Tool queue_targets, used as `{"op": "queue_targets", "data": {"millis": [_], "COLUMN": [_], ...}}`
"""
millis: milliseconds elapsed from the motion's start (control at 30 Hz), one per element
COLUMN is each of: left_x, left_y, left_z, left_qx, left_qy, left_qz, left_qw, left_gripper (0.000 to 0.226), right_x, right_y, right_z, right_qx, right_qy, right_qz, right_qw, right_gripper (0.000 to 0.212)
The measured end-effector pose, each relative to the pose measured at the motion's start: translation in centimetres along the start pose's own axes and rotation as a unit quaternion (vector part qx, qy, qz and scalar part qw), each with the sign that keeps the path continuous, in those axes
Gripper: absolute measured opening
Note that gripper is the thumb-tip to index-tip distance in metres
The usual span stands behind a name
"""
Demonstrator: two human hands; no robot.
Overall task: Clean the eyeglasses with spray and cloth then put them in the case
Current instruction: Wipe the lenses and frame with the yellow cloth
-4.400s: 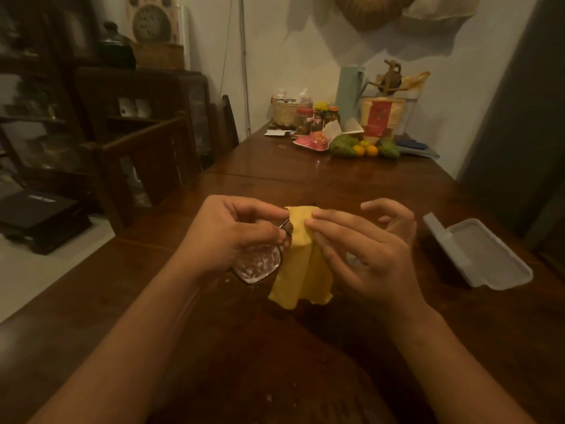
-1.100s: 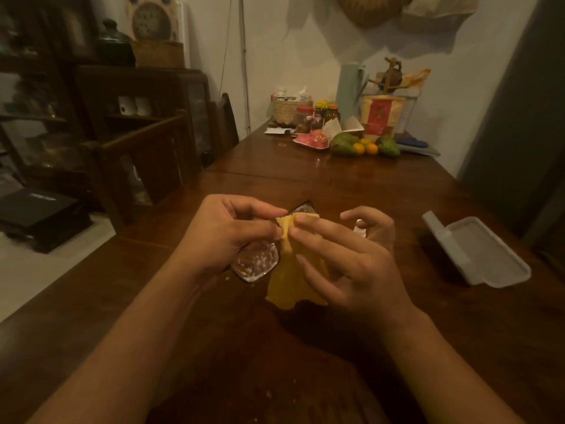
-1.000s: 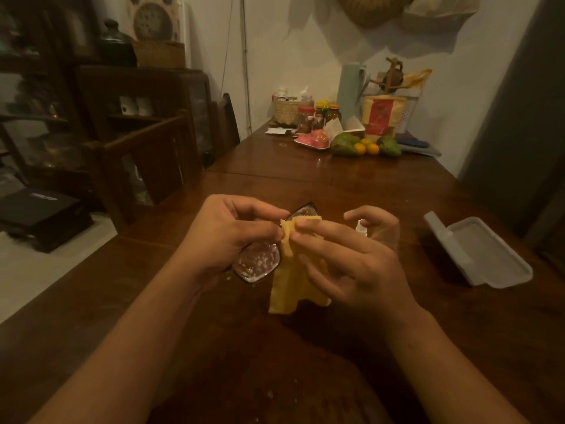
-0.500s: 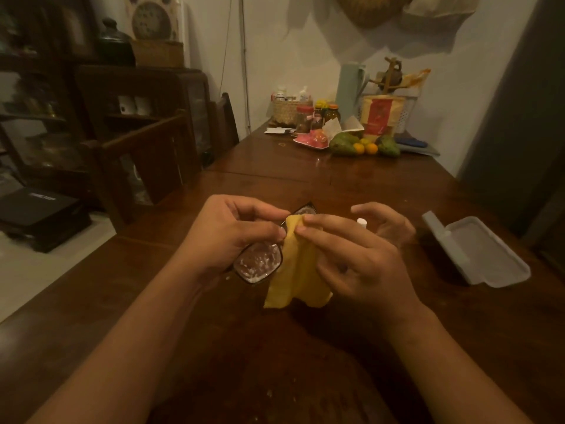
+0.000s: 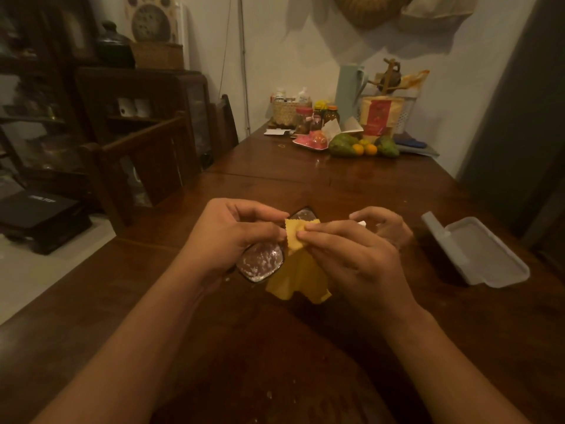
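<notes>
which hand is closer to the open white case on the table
Right. The right hand, pinching the yellow cloth, sits just left of the case with bare table between; the left hand, holding the eyeglasses, is farther left, beyond the cloth.
</notes>
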State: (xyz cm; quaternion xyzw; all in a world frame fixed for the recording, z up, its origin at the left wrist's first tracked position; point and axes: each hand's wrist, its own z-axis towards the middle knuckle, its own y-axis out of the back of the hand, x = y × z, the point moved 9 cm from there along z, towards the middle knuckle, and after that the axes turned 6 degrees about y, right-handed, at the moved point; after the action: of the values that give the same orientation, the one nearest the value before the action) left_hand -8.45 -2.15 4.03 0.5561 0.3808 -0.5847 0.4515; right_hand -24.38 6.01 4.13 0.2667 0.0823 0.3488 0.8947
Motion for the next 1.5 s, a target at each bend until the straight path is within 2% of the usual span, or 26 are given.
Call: {"op": "queue_targets", "data": {"millis": [200,333,433,533,700,833,933,967,1033,1100,1267,1500], "left_x": [0.8,1.5,1.7,2.3,3.7,4.1,3.2,2.9,3.1,4.1,5.0,3.5], "left_y": [0.9,1.5,1.4,0.8,-1.2,-2.2,-1.6,-0.9,0.9,2.0,1.9,1.6], "left_z": [0.5,0.9,1.3,1.8,2.1,2.0,1.6,1.5,1.3,1.0,1.3,1.8], "left_qx": [-0.044,-0.064,-0.07,-0.076,-0.013,0.026,0.051,0.053,0.061,0.085,0.104,0.062], "left_qy": [0.012,0.021,0.005,-0.014,-0.041,-0.046,-0.053,-0.052,-0.015,0.033,0.069,0.035], "left_qz": [0.043,0.052,0.133,0.284,0.444,0.507,0.526,0.548,0.624,0.668,0.646,0.64], "left_qw": [0.998,0.996,0.989,0.956,0.895,0.861,0.848,0.833,0.779,0.738,0.753,0.765], "left_gripper": [0.019,0.017,0.017,0.015,0.011,0.014,0.035,0.043,0.051,0.05,0.02,0.017], "right_x": [-0.5,0.3,0.6,-0.4,-1.5,-1.9,-2.0,-1.9,-1.9,-1.9,-1.6,-1.4], "right_y": [0.4,-0.2,-0.7,-0.6,-0.7,-1.1,-1.1,-1.2,-1.5,-1.8,-2.1,-1.9], "right_z": [0.4,0.7,0.6,0.1,-0.4,-0.6,-0.7,-0.7,-0.7,-0.8,-0.7,-0.7], "right_qx": [-0.017,-0.008,0.02,0.036,0.061,0.071,0.068,0.07,0.077,0.084,0.093,0.085], "right_qy": [-0.055,-0.06,-0.054,-0.067,-0.097,-0.112,-0.119,-0.121,-0.125,-0.129,-0.133,-0.135], "right_qz": [0.041,0.067,0.042,0.027,-0.012,-0.01,-0.008,-0.006,-0.003,0.002,0.011,0.011], "right_qw": [0.998,0.996,0.997,0.997,0.993,0.991,0.991,0.99,0.989,0.988,0.987,0.987], "right_gripper": [0.02,0.02,0.021,0.021,0.016,0.016,0.017,0.018,0.019,0.02,0.018,0.02]}}
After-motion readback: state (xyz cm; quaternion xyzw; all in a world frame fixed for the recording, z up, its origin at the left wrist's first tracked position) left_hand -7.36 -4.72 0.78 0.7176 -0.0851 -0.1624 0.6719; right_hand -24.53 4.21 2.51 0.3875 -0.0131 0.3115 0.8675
